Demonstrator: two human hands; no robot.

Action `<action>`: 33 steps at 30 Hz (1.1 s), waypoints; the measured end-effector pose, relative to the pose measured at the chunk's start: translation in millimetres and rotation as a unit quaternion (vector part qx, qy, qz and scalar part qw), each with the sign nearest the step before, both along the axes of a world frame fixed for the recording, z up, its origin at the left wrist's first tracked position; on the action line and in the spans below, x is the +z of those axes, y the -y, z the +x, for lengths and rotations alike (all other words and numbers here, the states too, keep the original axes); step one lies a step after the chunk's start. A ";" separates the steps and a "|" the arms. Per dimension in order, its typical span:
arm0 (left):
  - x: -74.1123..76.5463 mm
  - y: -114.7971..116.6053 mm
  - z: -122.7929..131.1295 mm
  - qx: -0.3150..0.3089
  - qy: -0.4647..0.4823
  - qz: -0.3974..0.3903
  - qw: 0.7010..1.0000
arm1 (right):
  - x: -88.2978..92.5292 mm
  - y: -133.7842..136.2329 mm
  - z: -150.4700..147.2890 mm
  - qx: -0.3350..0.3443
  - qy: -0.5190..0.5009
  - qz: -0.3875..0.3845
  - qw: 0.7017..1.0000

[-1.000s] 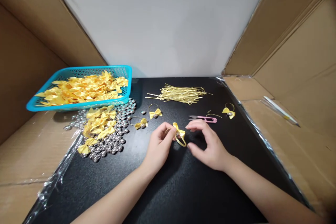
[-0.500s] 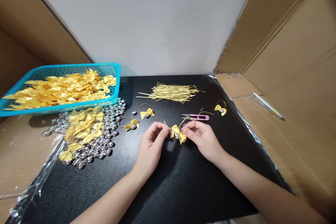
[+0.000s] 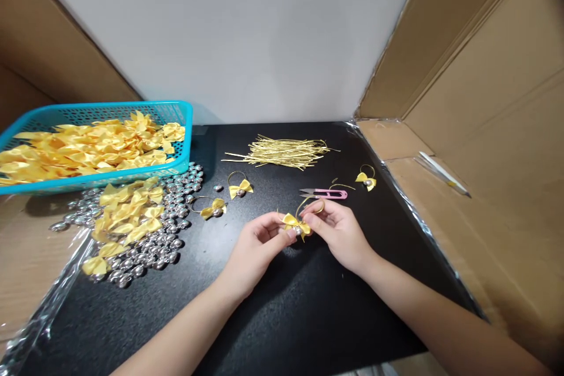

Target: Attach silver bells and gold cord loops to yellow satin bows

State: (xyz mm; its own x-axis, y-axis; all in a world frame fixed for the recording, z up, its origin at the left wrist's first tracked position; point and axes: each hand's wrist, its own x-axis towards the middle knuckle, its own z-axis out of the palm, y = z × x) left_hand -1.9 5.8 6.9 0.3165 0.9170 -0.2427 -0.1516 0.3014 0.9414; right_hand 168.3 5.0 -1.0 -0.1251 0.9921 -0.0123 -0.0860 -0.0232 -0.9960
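My left hand point(image 3: 258, 247) and my right hand point(image 3: 337, 229) meet over the black table top point(image 3: 264, 317), both pinching one small yellow ribbon bow point(image 3: 294, 223) with a silver bell under it and a thin gold wire loop rising from it. Left fingers grip the bow's left side, right fingers the right side and the loop. Pink thread snips point(image 3: 325, 193) lie just beyond my right hand.
A teal basket point(image 3: 176, 129) full of yellow bows stands far left, with a pile of silver bells point(image 3: 171, 235) and loose bows point(image 3: 127, 211) in front. Gold wire ties point(image 3: 277, 153) lie at the back. Three finished bows point(image 3: 240, 188) lie around. Cardboard walls flank both sides.
My right hand, open a second ago, has closed on the bow and wire loop. Both hands now pinch the bow closer together. The camera has shifted slightly right.
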 end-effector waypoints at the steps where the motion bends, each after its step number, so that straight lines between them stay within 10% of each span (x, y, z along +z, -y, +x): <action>1: -0.2 -0.2 0.1 0.000 0.004 -0.006 1.000 | -1.0 0.1 0.3 0.000 0.008 0.005 1.000; 6: -3.4 -0.3 -0.5 0.005 0.009 -0.032 0.999 | -2.3 3.4 3.1 -0.076 0.124 0.129 0.981; 9: -5.1 0.2 -1.3 0.010 0.020 -0.048 0.999 | 2.5 8.2 7.2 -0.222 0.261 0.327 0.881; 13: -4.8 0.7 -0.3 0.013 0.059 -0.089 0.994 | 11.7 10.4 11.0 -0.169 0.409 0.471 0.763; 33: -2.6 -4.1 -1.3 0.009 0.089 -0.168 0.982 | 10.7 5.6 14.7 -0.063 0.523 0.482 0.700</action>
State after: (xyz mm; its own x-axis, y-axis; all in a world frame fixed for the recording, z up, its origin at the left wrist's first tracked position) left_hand -3.1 9.9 4.3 0.3660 0.8005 -0.4746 -0.3132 0.5862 0.7472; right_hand 182.9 -0.5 9.7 -0.4580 0.6049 0.6514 0.7617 0.6448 -0.0633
